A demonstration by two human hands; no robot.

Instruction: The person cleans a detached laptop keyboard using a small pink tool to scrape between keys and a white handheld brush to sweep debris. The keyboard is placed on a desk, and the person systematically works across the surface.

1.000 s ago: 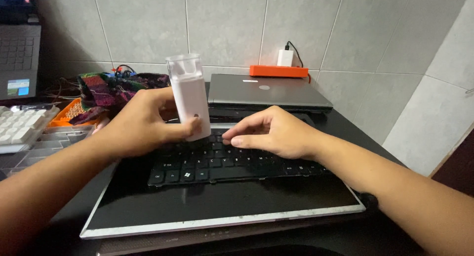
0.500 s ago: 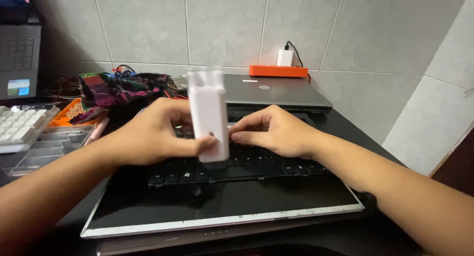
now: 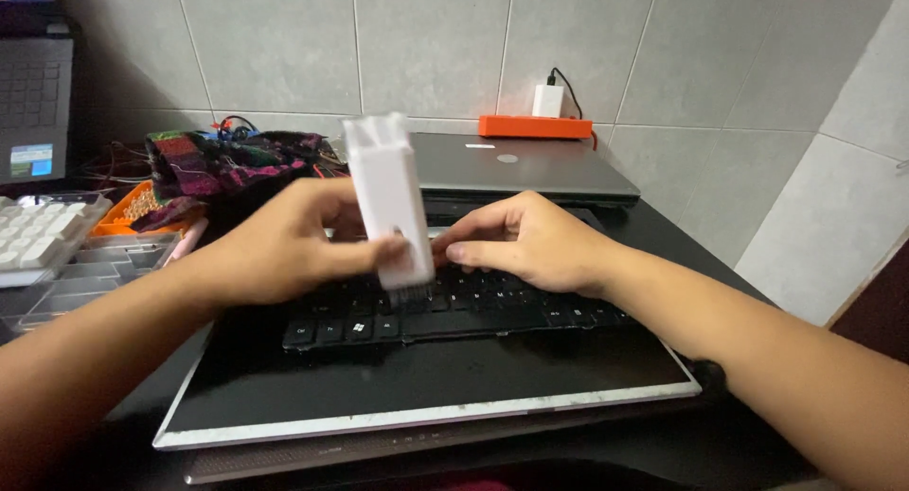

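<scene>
- Currently the white brush tool (image 3: 386, 202), a tall rectangular plastic body with short dark bristles at its lower end, stands nearly upright with its top leaning slightly left. Bristles touch the keys of the black keyboard (image 3: 454, 306), left of centre. Its outline is slightly blurred.
- Left hand (image 3: 284, 245) grasps the tool: fingers wrapped round the lower half of the body, thumb tip on the front face just above the bristles.
- Right hand (image 3: 530, 240) rests palm-down on the keyboard's upper rows, just right of the tool. Fingers are loosely curled with tips pointing toward the tool; it holds nothing. Whether the fingertips actually touch the tool body cannot be told.
- Keyboard is a loose black panel lying on the dark screen panel (image 3: 426, 387) of an opened-flat laptop, whose pale bezel edge runs along the near side.
- Behind the keyboard: a closed grey laptop (image 3: 521, 167), lying flat on the black table (image 3: 663, 235).
- Against the tiled wall (image 3: 426, 46): an orange power strip (image 3: 535, 126) with a white charger (image 3: 547, 100) plugged in, dark cable rising from it.
- Far left: a white keyboard (image 3: 38, 235) partly in frame, an orange tray (image 3: 133, 207) beside it, and a multicoloured cloth (image 3: 227, 164) bundled behind the left hand.
- Upper left corner: part of another laptop (image 3: 33, 103), grey keys visible.
</scene>
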